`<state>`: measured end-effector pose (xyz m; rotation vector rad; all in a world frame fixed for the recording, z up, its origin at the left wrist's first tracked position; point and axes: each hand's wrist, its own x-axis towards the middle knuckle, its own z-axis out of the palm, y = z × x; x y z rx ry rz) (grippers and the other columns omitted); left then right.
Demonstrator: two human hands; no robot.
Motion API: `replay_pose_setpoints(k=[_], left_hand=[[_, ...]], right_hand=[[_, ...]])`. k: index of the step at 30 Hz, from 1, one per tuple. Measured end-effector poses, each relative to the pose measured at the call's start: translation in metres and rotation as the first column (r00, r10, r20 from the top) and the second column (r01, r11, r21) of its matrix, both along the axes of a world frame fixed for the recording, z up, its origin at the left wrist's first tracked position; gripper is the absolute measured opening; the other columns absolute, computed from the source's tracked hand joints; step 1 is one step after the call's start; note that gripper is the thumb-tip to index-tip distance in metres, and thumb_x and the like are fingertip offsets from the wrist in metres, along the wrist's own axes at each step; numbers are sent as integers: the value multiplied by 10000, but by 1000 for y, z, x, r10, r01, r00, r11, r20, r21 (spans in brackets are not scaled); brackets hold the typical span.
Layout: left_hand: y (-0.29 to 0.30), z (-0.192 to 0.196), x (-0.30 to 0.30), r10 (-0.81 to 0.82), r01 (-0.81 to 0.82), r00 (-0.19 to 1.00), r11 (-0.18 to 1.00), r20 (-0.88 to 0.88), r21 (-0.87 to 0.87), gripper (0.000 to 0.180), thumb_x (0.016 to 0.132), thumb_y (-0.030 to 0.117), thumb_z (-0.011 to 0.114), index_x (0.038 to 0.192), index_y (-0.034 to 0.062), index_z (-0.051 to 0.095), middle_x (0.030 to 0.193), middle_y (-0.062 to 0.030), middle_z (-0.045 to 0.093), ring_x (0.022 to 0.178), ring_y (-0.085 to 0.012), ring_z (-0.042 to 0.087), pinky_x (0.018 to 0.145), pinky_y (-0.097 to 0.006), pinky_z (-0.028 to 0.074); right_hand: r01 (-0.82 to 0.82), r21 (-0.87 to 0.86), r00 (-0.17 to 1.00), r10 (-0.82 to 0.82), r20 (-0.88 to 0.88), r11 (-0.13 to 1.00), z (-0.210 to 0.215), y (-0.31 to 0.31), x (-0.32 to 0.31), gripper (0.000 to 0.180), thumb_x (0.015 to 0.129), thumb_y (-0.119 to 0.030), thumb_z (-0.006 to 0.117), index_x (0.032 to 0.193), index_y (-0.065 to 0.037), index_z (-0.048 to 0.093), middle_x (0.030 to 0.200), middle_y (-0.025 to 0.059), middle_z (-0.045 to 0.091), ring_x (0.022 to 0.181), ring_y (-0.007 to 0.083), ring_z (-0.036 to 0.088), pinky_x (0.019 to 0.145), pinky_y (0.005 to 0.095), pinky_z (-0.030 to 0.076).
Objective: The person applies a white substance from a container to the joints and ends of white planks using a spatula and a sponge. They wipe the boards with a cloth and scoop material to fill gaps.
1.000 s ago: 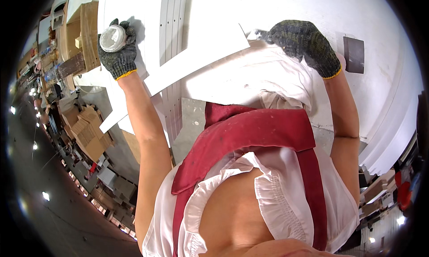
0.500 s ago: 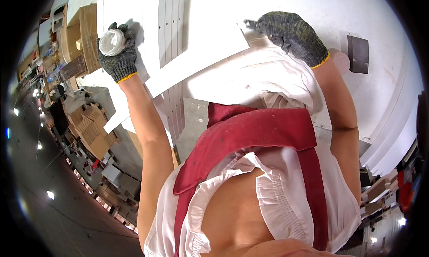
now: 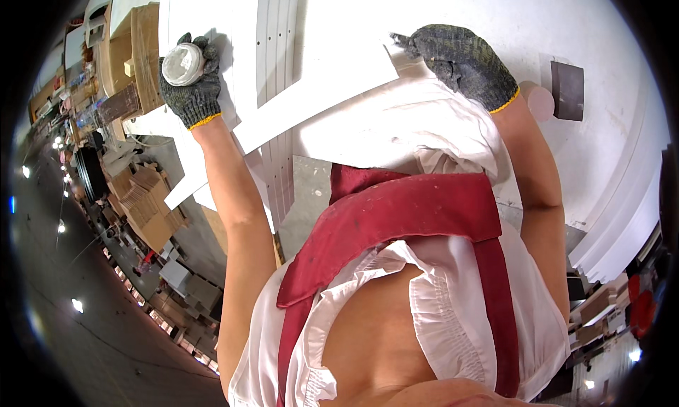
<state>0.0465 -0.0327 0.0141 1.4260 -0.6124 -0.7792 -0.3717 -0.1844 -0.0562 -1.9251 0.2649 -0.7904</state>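
Note:
My left hand [image 3: 192, 99], in a dark knitted glove with a yellow cuff, holds a round white tub [image 3: 182, 65] from below, fingers curled round its far side. The tub's mouth faces up and whitish material shows inside. My right hand [image 3: 463, 62], in a matching glove, is closed with its fingertips pointing left, near the end of a long white board [image 3: 322, 92]. Whatever it may grip at the fingertips is too small to make out. The board lies slantwise between my arms. Beneath my right wrist, a crumpled white cloth [image 3: 396, 120] lies against the board.
White panels with rows of holes [image 3: 276, 53] stand between my hands. A pale pink round piece [image 3: 539, 101] and a dark square patch [image 3: 568, 90] are right of my right hand. Cardboard boxes [image 3: 145, 202] stand at the left, and stacked white strips [image 3: 612, 248] at the right.
The scene has shifted slightly right in the picture. My right hand sits a little lower, and the tub in my left hand looks slightly more tilted. Both hands keep their closed shape.

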Motion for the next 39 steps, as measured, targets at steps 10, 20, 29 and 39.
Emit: replay_pose_setpoints(k=[10,20,29,39], left_hand=[[-14,21,-34,197,-201,979,977,60,75,536,959,326,302,1180,-132,474,950,-244,590,800,-284,569,623,-351,484],[-5,10,-29,54,-77,937,996,346,54,404,948,183,373,1166,-131,505,1032,-229,634,834,-247,635,664,-299,527],[-9,24,-44,168,-167,984,986,61,-14,402,951,187,352,1137,-142,489,1111,-278,587,946,-307,631,742,-346,558],[4,-7,5,-97,9,920,974,-380,-228,527,975,288,261,1221,-134,459,1050,-291,592,878,-334,608,698,-356,516]], right_hand=[[74,-75,965,-90,-246,994,26,-16,-12,272,854,-75,592,1124,-74,628,968,60,662,578,69,568,494,196,504],[226,-410,901,-349,-257,884,78,30,-12,206,821,-52,610,1005,-113,677,971,32,667,908,199,634,793,297,528],[143,-635,860,-413,-301,760,84,44,-12,205,823,-94,590,1012,-120,667,953,37,655,864,215,612,780,322,511],[125,-723,871,-425,-248,679,84,30,-3,260,815,-61,565,1051,-120,658,991,32,659,878,210,614,788,314,515]])
